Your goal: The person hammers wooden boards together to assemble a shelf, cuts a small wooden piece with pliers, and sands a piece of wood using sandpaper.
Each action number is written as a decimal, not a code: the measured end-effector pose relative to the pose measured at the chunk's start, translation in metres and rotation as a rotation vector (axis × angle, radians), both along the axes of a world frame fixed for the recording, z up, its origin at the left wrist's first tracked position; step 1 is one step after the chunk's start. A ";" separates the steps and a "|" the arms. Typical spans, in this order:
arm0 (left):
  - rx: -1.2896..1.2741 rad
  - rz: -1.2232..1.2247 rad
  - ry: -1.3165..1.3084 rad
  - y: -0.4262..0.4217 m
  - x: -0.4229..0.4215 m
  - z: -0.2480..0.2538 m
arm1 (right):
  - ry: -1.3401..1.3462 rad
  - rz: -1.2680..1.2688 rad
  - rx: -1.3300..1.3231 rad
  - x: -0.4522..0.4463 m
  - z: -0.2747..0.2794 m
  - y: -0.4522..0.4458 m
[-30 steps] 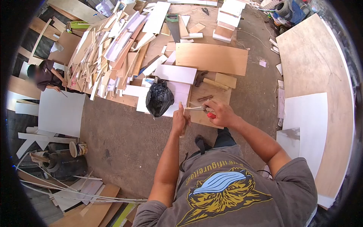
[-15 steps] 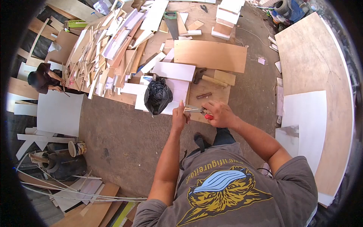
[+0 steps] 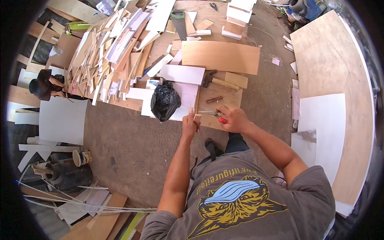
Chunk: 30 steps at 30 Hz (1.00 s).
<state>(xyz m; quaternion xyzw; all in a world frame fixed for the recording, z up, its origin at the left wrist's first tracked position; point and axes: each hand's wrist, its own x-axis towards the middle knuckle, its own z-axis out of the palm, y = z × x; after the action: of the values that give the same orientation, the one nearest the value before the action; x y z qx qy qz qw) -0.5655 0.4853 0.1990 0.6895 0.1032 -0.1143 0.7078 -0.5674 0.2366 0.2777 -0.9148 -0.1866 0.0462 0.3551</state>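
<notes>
My left hand (image 3: 189,127) is closed on a small wood piece (image 3: 197,118), held upright near the front edge of the work surface. In my right hand (image 3: 236,121) is a pair of pliers (image 3: 223,120) with red grips, its metal jaws pointing left toward the wood piece with a small gap between. Just beyond the hands lie a short brown stick-like piece (image 3: 215,99) and a hammer (image 3: 219,82) with a wooden handle. A black plastic bag (image 3: 165,101), open at the top, sits left of my left hand on white boards.
A heap of wood offcuts (image 3: 116,52) covers the left of the work surface. A handsaw (image 3: 179,25) lies behind a plywood board (image 3: 221,57). Large panels (image 3: 322,76) lean at right. Another person (image 3: 47,85) works at far left. A bucket (image 3: 81,157) stands lower left.
The pliers have drawn back a little to the right from the piece in my left hand. My left hand has turned slightly, showing more of the wood piece.
</notes>
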 end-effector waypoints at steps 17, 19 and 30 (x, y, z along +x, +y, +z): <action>0.109 0.103 0.405 -0.008 0.004 -0.062 | 0.283 -0.178 -0.206 0.008 -0.103 0.010; 0.151 0.098 0.503 -0.006 0.003 -0.080 | 0.249 -0.180 -0.379 0.010 -0.144 0.013; 0.159 0.150 0.429 -0.017 0.002 -0.057 | -0.207 -0.093 -0.498 0.058 -0.184 0.014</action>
<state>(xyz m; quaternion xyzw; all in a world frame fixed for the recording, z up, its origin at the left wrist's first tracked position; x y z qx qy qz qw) -0.5639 0.4683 0.1419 0.6935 0.3108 -0.1968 0.6195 -0.5095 0.2507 0.0936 -0.9815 -0.1625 -0.0195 0.0999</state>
